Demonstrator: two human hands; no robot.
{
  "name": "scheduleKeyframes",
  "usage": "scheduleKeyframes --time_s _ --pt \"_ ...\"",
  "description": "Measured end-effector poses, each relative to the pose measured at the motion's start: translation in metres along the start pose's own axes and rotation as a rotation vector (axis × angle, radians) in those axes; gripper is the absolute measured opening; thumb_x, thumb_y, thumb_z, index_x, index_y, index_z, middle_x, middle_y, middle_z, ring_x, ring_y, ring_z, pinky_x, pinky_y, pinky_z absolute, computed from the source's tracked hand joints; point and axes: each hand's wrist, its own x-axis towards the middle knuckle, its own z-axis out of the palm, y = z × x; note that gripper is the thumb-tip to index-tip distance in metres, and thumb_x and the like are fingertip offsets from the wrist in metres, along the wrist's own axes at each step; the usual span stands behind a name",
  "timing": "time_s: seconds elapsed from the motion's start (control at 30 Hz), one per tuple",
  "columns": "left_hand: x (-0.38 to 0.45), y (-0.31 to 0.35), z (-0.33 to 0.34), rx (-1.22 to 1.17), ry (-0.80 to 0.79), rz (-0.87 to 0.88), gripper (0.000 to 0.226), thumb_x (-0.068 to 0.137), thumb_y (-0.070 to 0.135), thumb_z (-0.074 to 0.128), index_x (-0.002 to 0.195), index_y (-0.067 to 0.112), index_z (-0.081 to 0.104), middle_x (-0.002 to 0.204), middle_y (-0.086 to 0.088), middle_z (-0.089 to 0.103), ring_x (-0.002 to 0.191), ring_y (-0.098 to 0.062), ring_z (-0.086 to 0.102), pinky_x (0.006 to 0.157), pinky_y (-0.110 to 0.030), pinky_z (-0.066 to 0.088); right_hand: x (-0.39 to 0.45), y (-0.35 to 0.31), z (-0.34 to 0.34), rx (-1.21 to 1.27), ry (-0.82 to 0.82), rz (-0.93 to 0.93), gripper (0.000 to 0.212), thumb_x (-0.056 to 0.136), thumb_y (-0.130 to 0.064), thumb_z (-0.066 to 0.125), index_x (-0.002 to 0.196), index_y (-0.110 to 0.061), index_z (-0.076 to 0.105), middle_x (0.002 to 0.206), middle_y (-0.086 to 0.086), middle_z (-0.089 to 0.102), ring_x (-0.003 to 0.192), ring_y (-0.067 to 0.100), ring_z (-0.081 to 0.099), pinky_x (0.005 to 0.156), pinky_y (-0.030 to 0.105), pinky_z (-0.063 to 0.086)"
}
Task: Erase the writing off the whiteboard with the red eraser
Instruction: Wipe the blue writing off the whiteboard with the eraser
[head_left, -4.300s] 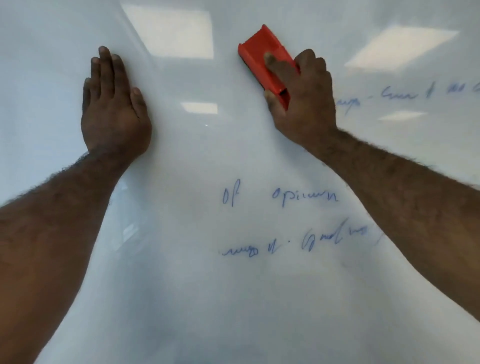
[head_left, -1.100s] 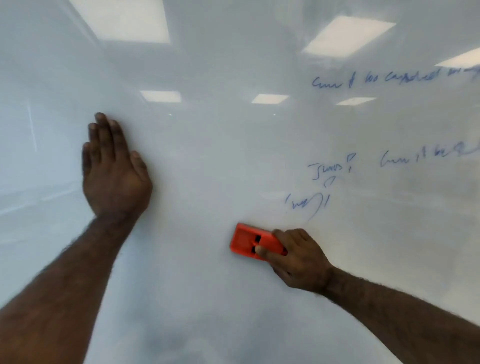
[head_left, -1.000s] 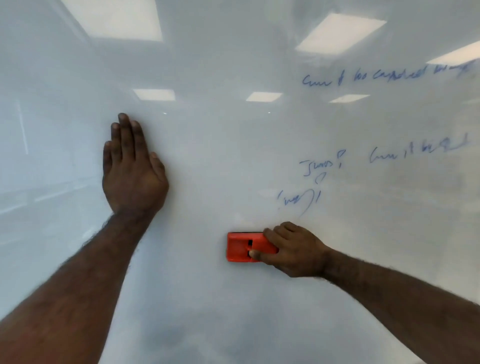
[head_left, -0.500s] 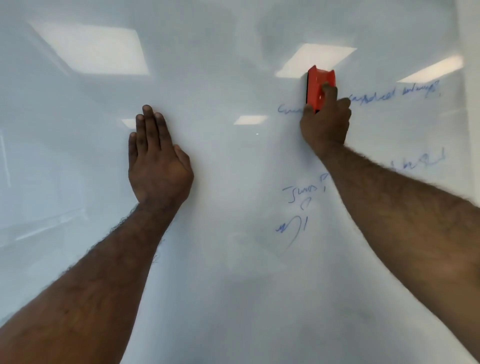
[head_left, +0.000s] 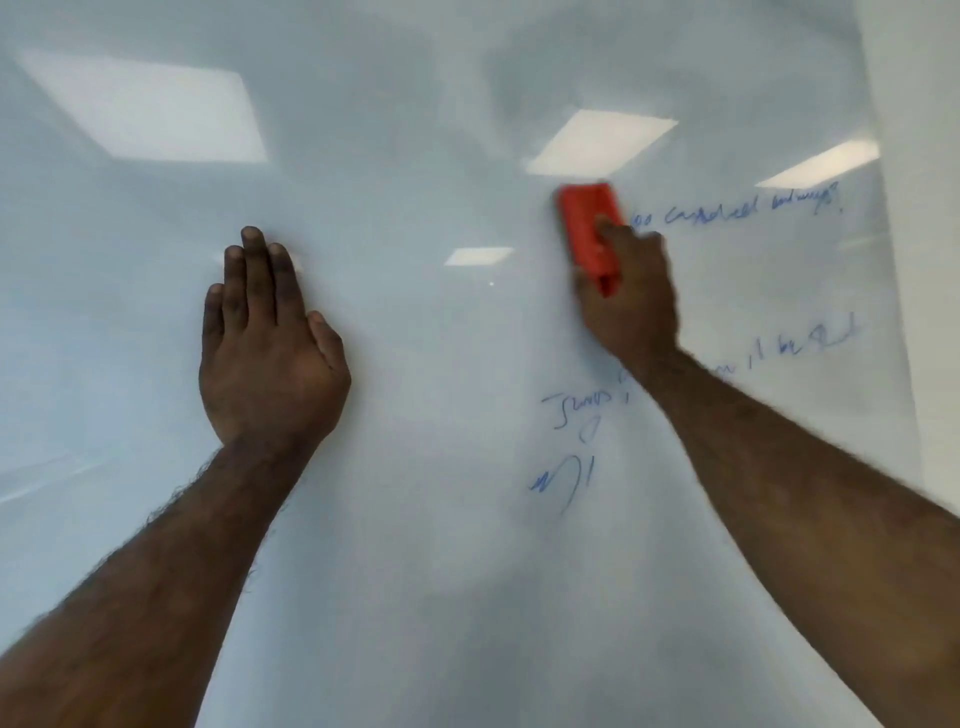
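The left hand (head_left: 270, 358) lies open and flat against the whiteboard (head_left: 415, 571), fingers together and pointing up. To its right, the right hand (head_left: 631, 301) grips the red eraser (head_left: 589, 228), pressing it to the board high up; both are blurred. Just right of the eraser runs a line of blue writing (head_left: 737, 210). More blue scribbles sit below the right wrist and beside the forearm, near the board's right edge.
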Motion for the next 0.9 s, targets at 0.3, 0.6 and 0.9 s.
scheduleKeyframes --time_s 0.3,0.6,0.9 --pt "-0.003 0.005 -0.001 0.005 -0.02 -0.03 0.063 0.098 0.029 0.022 0.156 0.003 0.018 0.165 -0.011 0.012 0.153 -0.023 0.012 0.124 -0.037 0.009 0.011 0.019 -0.002 0.018 0.102 0.731 0.056 0.089 -0.034 0.058 0.14 -0.025 0.037 0.126 0.018 0.044 0.109 0.04 0.054 0.087 0.038 0.048" --pt "-0.001 0.002 0.004 -0.01 0.051 0.008 0.061 0.099 0.029 0.021 0.154 0.002 0.022 0.163 -0.013 0.018 0.151 -0.026 0.018 0.122 -0.038 0.012 0.0 -0.097 0.022 0.034 -0.257 -0.556 0.056 0.085 -0.035 0.068 0.137 -0.022 0.055 0.098 0.01 0.05 0.081 0.025 0.052 0.068 0.031 0.047" --pt "-0.003 0.004 0.004 -0.008 0.042 -0.002 0.06 0.1 0.027 0.022 0.155 0.002 0.02 0.164 -0.012 0.017 0.152 -0.024 0.017 0.123 -0.038 0.013 -0.031 0.04 -0.007 -0.148 0.124 0.494 0.059 0.089 -0.036 0.061 0.144 -0.024 0.041 0.112 0.019 0.048 0.097 0.039 0.056 0.082 0.044 0.051"
